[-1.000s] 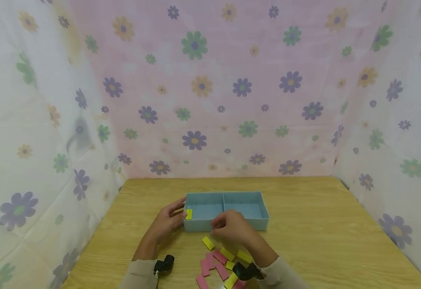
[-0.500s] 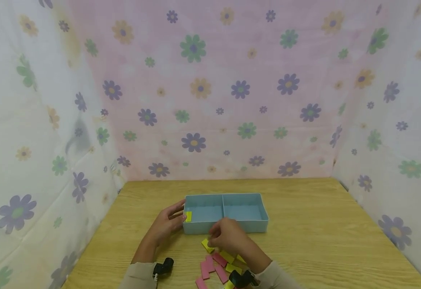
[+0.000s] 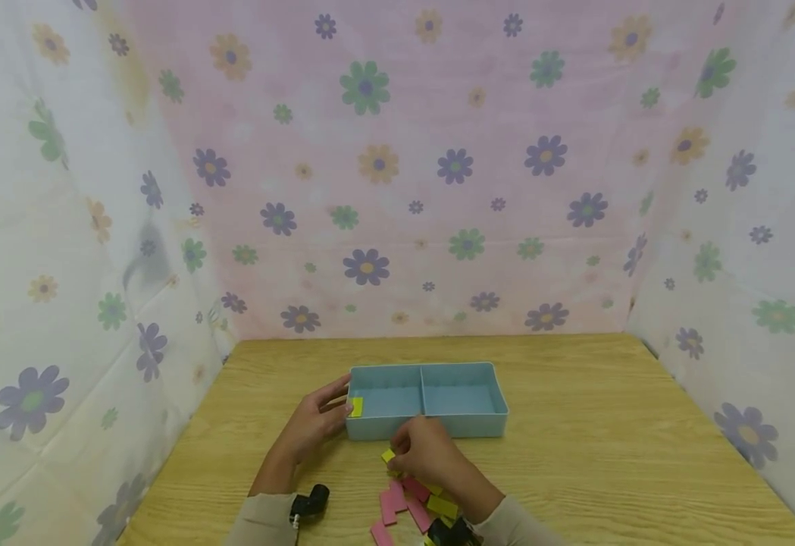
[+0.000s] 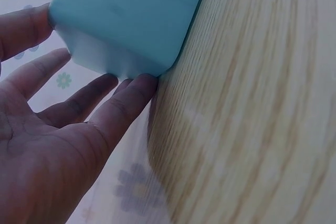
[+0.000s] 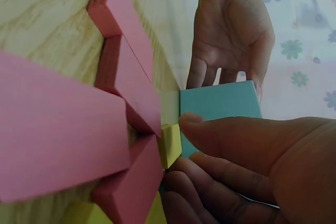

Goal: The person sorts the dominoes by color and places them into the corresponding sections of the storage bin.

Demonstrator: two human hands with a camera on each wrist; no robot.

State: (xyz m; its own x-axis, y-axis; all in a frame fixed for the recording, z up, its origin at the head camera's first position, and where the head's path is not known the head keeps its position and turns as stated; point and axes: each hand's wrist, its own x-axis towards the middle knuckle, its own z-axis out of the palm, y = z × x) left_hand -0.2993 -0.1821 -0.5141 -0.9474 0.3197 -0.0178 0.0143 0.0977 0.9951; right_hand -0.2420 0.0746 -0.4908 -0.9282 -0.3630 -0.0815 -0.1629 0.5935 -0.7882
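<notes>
A light blue box (image 3: pixel 427 427) with two compartments stands on the table. At its left end my left hand (image 3: pixel 311 425) rests with fingers spread, fingertips against the end wall (image 4: pixel 115 53). One yellow block (image 3: pixel 356 407) lies inside the left compartment, beside that wall. In front of the box, my right hand (image 3: pixel 427 451) pinches another yellow block (image 5: pixel 170 145) between thumb and fingers; part of it is hidden by the hand. Pink blocks (image 3: pixel 397 497) and more yellow blocks (image 3: pixel 442 506) lie below the right hand, partly covered by its wrist.
The wood-grain table (image 3: pixel 574 470) extends on both sides of the box. Flower-patterned cloth (image 3: pixel 404 189) hangs behind and at both sides. Black wrist cameras (image 3: pixel 311 500) sit on both wrists, the right one over the block pile.
My right hand has moved from the box's front edge down toward the front yellow block and now has it between its fingers. The left hand stays at the box's end.
</notes>
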